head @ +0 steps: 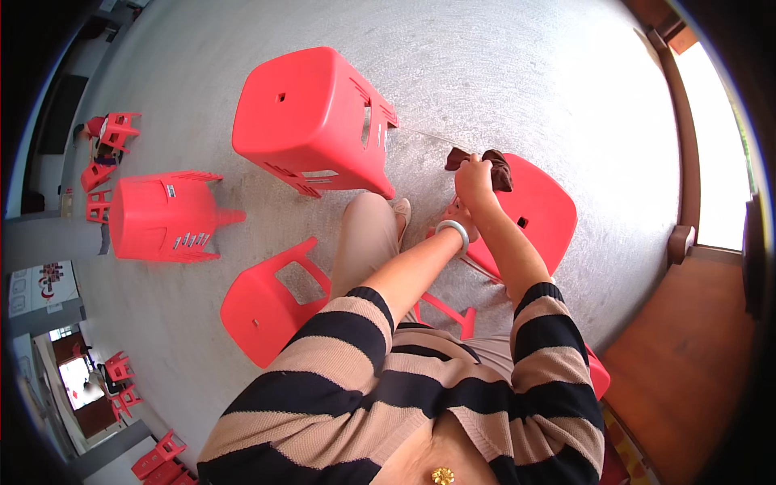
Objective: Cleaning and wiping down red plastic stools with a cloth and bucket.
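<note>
My right hand is closed on a dark brown cloth, bunched over the near edge of a red plastic stool at the right. Just below it is my left hand, with a pale bangle at the wrist; it rests at the stool's side, partly hidden by my right forearm, and its grip cannot be made out. A larger red plastic stool stands upright ahead of my knee. A thin line on the floor runs from near its leg towards the cloth.
A low red stool is beside my leg at the left, and a stack of red stools is farther left. More red stools stand at the far left. A wooden panel and a bright doorway are at the right.
</note>
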Available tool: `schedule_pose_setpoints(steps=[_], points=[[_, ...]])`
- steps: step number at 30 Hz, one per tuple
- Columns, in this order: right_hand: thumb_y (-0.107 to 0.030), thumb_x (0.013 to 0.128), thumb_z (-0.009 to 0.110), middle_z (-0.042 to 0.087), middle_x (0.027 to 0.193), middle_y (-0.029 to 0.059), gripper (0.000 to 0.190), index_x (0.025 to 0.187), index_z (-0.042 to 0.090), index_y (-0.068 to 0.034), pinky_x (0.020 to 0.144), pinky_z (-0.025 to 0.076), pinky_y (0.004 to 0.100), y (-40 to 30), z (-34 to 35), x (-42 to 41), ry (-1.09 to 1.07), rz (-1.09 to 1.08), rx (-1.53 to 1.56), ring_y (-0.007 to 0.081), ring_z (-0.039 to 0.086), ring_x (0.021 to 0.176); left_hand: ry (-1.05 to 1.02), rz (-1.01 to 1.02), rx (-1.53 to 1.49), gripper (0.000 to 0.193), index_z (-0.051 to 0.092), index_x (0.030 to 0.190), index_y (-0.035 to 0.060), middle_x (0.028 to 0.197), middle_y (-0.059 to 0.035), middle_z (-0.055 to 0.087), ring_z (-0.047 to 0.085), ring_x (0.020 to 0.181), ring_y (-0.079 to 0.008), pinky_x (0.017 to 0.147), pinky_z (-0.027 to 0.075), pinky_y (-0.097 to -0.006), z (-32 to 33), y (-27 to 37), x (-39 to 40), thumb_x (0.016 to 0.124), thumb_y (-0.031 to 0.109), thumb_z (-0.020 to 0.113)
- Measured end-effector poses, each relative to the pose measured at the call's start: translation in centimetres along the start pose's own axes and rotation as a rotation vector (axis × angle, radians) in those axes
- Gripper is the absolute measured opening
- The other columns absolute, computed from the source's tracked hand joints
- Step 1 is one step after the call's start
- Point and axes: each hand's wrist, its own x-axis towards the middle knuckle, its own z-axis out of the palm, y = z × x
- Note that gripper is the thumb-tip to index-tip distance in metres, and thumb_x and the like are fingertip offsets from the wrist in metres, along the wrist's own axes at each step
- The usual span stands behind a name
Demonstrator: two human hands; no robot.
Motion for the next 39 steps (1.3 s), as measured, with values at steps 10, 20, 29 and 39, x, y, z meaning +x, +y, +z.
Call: schedule_pose_setpoints(steps=[10,20,29,39], points=[[-0.023,0.082,0.066,0.070,0.102,-0.0026,0.016,0.091,0.077,-0.018,0.076,0.054,0.0359,-3.1,-3.1,-3.7,0.086,-0.241,0.141,0.0206,0.059,0.111,0.231,0.474,-0.073,0.087,0.018,0.154,0.0009,0.146,-0.0297,0.043,0.044,0.137,-0.0365,0.113,0.036,-0.0389,2.2,-7.5,5.0,0.089,0.037,0.061],[-0.017,0.097,0.059,0.071,0.101,0.0118,0.023,0.108,0.067,0.001,0.081,0.051,0.0333,-1.5,-0.3,-8.3,0.060,-0.022,1.385,0.0206,0.067,0.096,0.472,0.362,-1.045,0.068,0.045,0.142,-0.0040,0.140,-0.0265,0.052,0.047,0.134,-0.0343,0.111,0.037,-0.0374,-2.0,-7.5,-2.4,0.083,0.029,0.056],[-0.027,0.102,0.053,0.054,0.133,0.0175,0.048,0.142,0.044,-0.003,0.095,0.053,0.0409,3.4,1.2,-12.0,-0.182,0.385,2.654,0.0293,0.061,0.114,0.372,0.296,-1.080,0.108,0.031,0.146,-0.0006,0.133,-0.0251,0.053,0.051,0.129,-0.0344,0.109,0.041,-0.0407,-3.7,-0.1,-8.6,0.062,0.037,0.087],[-0.062,0.100,0.035,0.036,0.157,0.0092,0.068,0.152,0.036,-0.019,0.106,0.038,0.0549,8.0,11.1,-13.1,0.150,0.688,0.437,0.0317,0.040,0.140,0.397,0.286,-1.054,0.085,0.041,0.134,0.0014,0.124,-0.0240,0.058,0.058,0.118,-0.0375,0.099,0.049,-0.0420,-5.7,-1.3,-8.8,0.061,0.017,0.083]])
